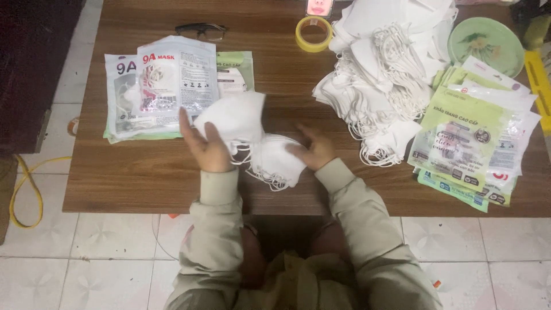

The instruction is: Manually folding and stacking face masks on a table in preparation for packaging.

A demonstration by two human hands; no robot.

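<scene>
My left hand (pixel 205 146) holds up a stack of white face masks (pixel 232 117) above the wooden table (pixel 132 166), fingers spread along their lower left edge. My right hand (pixel 313 148) rests on a second bunch of white masks (pixel 275 161) with loose ear loops, lying near the table's front edge. The two bunches touch each other between my hands. Both sleeves are beige.
Filled mask packets (pixel 163 80) are stacked at the left. A big heap of loose white masks (pixel 384 63) lies at the back right, beside a pile of empty green and white packets (pixel 473 138). Tape roll (pixel 314 33), glasses (pixel 201 30) and a green plate (pixel 487 43) sit along the back.
</scene>
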